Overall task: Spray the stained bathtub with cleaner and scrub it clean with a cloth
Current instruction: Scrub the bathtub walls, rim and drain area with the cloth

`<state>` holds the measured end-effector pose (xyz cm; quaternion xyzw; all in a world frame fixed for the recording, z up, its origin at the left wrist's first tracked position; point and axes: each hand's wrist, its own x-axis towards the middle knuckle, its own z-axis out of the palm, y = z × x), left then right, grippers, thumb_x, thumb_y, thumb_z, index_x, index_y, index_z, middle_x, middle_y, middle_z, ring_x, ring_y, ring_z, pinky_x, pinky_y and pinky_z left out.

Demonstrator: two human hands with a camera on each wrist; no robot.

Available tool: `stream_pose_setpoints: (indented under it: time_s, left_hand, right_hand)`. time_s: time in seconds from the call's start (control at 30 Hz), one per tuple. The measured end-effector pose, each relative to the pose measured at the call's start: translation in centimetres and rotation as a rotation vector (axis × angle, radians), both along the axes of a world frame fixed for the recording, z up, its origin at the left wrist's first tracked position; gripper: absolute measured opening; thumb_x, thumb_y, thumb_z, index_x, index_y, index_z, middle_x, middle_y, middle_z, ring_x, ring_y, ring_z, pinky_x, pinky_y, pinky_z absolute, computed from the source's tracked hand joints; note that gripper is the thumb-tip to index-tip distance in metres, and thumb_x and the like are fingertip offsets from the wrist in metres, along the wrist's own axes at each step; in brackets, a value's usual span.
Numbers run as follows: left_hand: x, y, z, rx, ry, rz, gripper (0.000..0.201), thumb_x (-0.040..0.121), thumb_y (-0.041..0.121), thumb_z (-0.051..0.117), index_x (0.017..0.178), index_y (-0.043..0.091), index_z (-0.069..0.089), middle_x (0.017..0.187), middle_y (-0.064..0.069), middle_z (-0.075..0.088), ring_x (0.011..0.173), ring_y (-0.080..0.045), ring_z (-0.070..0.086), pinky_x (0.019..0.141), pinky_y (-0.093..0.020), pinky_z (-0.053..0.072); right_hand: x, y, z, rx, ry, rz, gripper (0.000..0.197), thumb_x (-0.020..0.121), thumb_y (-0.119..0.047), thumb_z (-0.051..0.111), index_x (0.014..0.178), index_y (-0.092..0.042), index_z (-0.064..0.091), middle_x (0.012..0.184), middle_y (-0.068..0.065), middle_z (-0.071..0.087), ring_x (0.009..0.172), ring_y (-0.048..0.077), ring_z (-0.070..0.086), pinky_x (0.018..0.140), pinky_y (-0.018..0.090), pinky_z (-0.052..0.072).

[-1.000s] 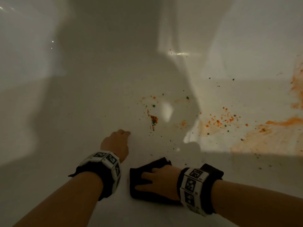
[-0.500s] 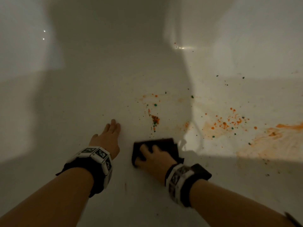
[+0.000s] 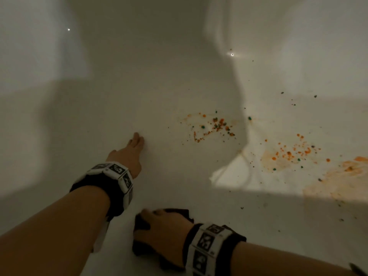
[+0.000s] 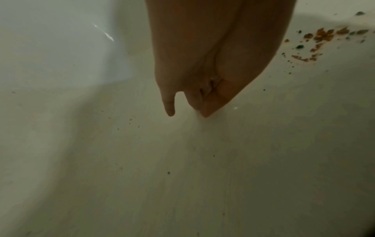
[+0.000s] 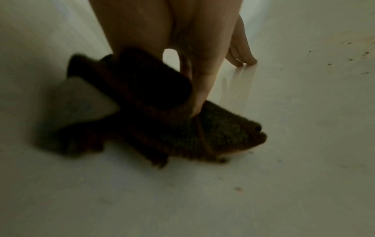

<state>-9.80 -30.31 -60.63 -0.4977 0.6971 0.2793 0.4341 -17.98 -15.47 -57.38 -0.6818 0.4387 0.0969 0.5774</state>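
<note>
I look down into a white bathtub (image 3: 123, 100) with orange and green stain specks (image 3: 215, 125) on its floor, shown in the left wrist view as specks (image 4: 320, 38) off to the right. More orange spots (image 3: 290, 154) and a smear (image 3: 342, 176) lie farther right. My left hand (image 3: 135, 145) rests flat on the tub floor, fingers straight, left of the specks; its fingers (image 4: 205, 102) touch bare floor. My right hand (image 3: 161, 230) holds a dark cloth (image 3: 180, 213) against the floor near me. In the right wrist view the cloth (image 5: 223, 131) bunches up around my fingers (image 5: 199, 94).
The tub's left wall (image 3: 29, 56) rises in shadow and its right wall (image 3: 298, 46) is lit. A bright patch (image 3: 231, 174) falls on the floor right of my hands. Small dark crumbs (image 3: 242, 207) lie scattered near the cloth.
My right hand pushed the cloth forward towards the specks, then drew it back near me. The central specks are now spread farther away. My left hand's fingers have straightened on the floor.
</note>
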Motion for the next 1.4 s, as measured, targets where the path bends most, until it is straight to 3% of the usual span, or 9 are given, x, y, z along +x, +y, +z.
stream_pose_setpoints:
  time_s: [0.1, 0.2, 0.4, 0.57, 0.77, 0.9, 1.03, 1.2, 1.4]
  left_hand:
    - [0.2, -0.7, 0.3, 0.006, 0.004, -0.039, 0.075, 0.093, -0.002, 0.031, 0.15, 0.022, -0.011, 0.156, 0.006, -0.02, 0.138, -0.018, 0.031, 0.112, -0.038, 0.03]
    - [0.4, -0.7, -0.1, 0.018, 0.035, -0.037, 0.074, 0.092, -0.003, 0.031, 0.15, 0.019, -0.01, 0.156, 0.003, -0.021, 0.144, -0.016, 0.018, 0.113, -0.035, 0.029]
    - [0.3, -0.8, 0.3, 0.019, 0.068, 0.061, 0.075, 0.093, -0.004, 0.031, 0.15, 0.022, -0.009, 0.156, 0.004, -0.02, 0.143, -0.016, 0.021, 0.109, -0.029, 0.032]
    - [1.9, -0.7, 0.7, -0.194, 0.129, 0.183, 0.078, 0.091, 0.001, 0.038, 0.151, 0.025, -0.007, 0.158, 0.01, -0.008, 0.117, -0.029, 0.052, 0.094, -0.033, 0.045]
    - [3.6, 0.4, 0.6, -0.098, 0.051, 0.343, 0.078, 0.093, 0.0, 0.038, 0.149, 0.019, -0.013, 0.159, -0.006, 0.006, 0.137, -0.025, 0.033, 0.106, -0.033, 0.034]
    - [3.7, 0.2, 0.4, -0.095, 0.06, 0.326, 0.079, 0.095, 0.009, 0.044, 0.149, 0.019, -0.013, 0.158, -0.009, 0.009, 0.126, -0.028, 0.046, 0.097, -0.034, 0.043]
    - [3.4, 0.3, 0.5, -0.189, 0.039, 0.314, 0.075, 0.094, 0.007, 0.042, 0.151, 0.02, -0.004, 0.152, -0.009, 0.029, 0.12, -0.028, 0.051, 0.094, -0.034, 0.042]
    - [3.2, -0.6, -0.8, -0.216, 0.133, 0.211, 0.104, 0.087, 0.037, 0.062, 0.147, 0.018, -0.021, 0.156, 0.004, -0.019, 0.147, -0.013, -0.001, 0.119, -0.038, 0.013]
    - [2.2, -1.5, -2.0, -0.092, -0.02, 0.175, 0.125, 0.075, 0.049, 0.072, 0.146, 0.015, -0.025, 0.153, 0.002, -0.03, 0.145, -0.016, -0.014, 0.118, -0.046, 0.002]
  right_hand:
    - [0.3, -0.9, -2.5, 0.069, 0.048, 0.209, 0.06, 0.096, -0.039, 0.042, 0.148, -0.023, 0.016, 0.152, 0.015, 0.017, 0.128, 0.04, 0.033, 0.1, 0.047, 0.038]
    - [-1.6, -2.2, -3.4, -0.077, 0.168, 0.213, 0.065, 0.09, -0.018, 0.055, 0.146, -0.024, 0.021, 0.154, 0.014, 0.003, 0.129, 0.043, 0.026, 0.096, 0.049, 0.039]
    - [-8.7, -5.7, -4.9, -0.17, 0.504, -0.336, 0.082, 0.077, -0.012, 0.069, 0.142, -0.025, 0.02, 0.148, 0.014, 0.008, 0.124, 0.042, 0.032, 0.091, 0.046, 0.046]
    - [-12.4, -7.0, -4.7, -0.065, 0.711, -0.698, 0.074, 0.085, -0.007, 0.059, 0.144, -0.023, 0.017, 0.153, 0.017, -0.001, 0.129, 0.044, 0.031, 0.094, 0.043, 0.045]
    - [-5.4, -7.2, -3.1, -0.34, 0.321, -0.338, 0.058, 0.088, -0.011, 0.057, 0.138, -0.021, 0.029, 0.148, 0.015, 0.013, 0.119, 0.035, 0.042, 0.1, 0.038, 0.042]
    - [0.3, -9.7, -4.1, -0.289, 0.195, 0.053, 0.062, 0.09, -0.017, 0.056, 0.143, -0.016, 0.023, 0.15, 0.02, 0.009, 0.124, 0.038, 0.035, 0.089, 0.042, 0.045]
    - [-1.6, -10.6, -5.5, -0.319, 0.31, -0.116, 0.066, 0.086, -0.014, 0.061, 0.143, -0.02, 0.027, 0.152, 0.018, 0.008, 0.127, 0.041, 0.034, 0.098, 0.046, 0.04]
    - [-11.8, -9.6, -6.1, -0.365, 0.539, -0.719, 0.059, 0.079, -0.016, 0.062, 0.135, -0.016, 0.042, 0.138, 0.022, 0.029, 0.114, 0.043, 0.046, 0.1, 0.041, 0.036]
    - [-15.2, -10.2, -4.5, -0.301, 0.774, -0.682, 0.046, 0.085, -0.008, 0.054, 0.128, -0.011, 0.038, 0.129, 0.019, 0.032, 0.098, 0.04, 0.053, 0.079, 0.04, 0.045]
